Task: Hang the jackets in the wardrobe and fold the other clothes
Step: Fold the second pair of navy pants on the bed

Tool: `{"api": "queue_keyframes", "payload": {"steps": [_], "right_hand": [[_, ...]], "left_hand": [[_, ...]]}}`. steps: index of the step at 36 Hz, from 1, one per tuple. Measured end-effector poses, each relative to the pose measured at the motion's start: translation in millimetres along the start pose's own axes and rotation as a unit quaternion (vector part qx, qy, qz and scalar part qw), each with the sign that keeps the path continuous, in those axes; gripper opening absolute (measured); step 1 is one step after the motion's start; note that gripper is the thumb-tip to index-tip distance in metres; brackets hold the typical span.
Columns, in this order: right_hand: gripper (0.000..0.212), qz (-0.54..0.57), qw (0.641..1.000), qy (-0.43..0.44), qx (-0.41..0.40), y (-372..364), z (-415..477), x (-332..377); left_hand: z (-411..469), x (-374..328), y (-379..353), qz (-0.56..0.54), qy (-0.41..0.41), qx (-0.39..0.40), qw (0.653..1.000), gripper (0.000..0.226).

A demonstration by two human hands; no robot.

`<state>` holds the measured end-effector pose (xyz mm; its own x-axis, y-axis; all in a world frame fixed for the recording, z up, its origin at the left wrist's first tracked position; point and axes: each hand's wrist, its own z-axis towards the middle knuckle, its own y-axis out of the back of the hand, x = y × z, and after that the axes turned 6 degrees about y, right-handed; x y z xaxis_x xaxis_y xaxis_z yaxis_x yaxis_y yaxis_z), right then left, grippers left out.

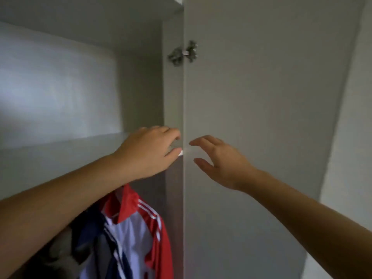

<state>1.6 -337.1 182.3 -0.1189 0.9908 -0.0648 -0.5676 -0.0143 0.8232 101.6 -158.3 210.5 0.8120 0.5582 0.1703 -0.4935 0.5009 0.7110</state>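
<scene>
At the right end of the shelf (60,143), where it meets the side panel (172,93), our two grips come close together, and that is where we see the main risk. The left grip (149,152) sits right at the gap between panel and door (261,117). If the door swings on its hinge (183,52), the fingertips could get pinched. A small white piece (180,153) shows by the left thumb. If it is a fitting we mean to pull, a poor hold could let it slip. Our left forearm passes just above the collar of the jacket (130,228), so a careless drop of the arm could drag it askew. We cannot see its hanger or a rail.

The left grip is raised with its back towards us and its fingers curled towards the panel edge. We cannot tell whether it holds the white piece or only touches it. The right grip (219,158) is empty, fingers spread and slightly bent, hovering near the door's inner face. The red, white and blue jacket hangs below the shelf, by the panel.
</scene>
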Motion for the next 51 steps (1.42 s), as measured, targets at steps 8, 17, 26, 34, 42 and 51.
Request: {"api": "queue_keyframes", "payload": {"steps": [8, 17, 26, 34, 42, 51], "right_hand": [[0.032, -0.009, 0.967, -0.235, -0.099, 80.8, -240.4, -57.6], [0.026, -0.061, 0.832, -0.505, -0.223, 131.9, -495.4, -85.0], [0.024, -0.150, 0.695, -0.655, -0.257, 200.3, -691.5, -112.7], [0.020, -0.196, 0.580, -0.740, -0.279, 252.4, -829.3, -167.5], [0.018, -0.178, 0.486, -0.811, -0.271, 276.9, -942.1, -203.1], [0.019, -0.100, 0.416, -0.855, -0.294, 300.7, -1094.6, -265.3]], "left_hand": [[-6.5, -249.2, -39.2, -0.343, -0.071, -0.051, 0.935, 0.019], [-18.5, -526.5, -74.7, -0.577, -0.169, 0.084, 0.795, 0.016], [-59.3, -774.2, -99.3, -0.670, -0.278, 0.244, 0.644, 0.009], [-70.0, -964.0, -116.1, -0.661, -0.344, 0.383, 0.547, 0.007], [-71.5, -1111.0, -126.3, -0.610, -0.382, 0.476, 0.505, 0.008], [-78.9, -1283.2, -148.3, -0.567, -0.365, 0.519, 0.525, 0.017]]}}
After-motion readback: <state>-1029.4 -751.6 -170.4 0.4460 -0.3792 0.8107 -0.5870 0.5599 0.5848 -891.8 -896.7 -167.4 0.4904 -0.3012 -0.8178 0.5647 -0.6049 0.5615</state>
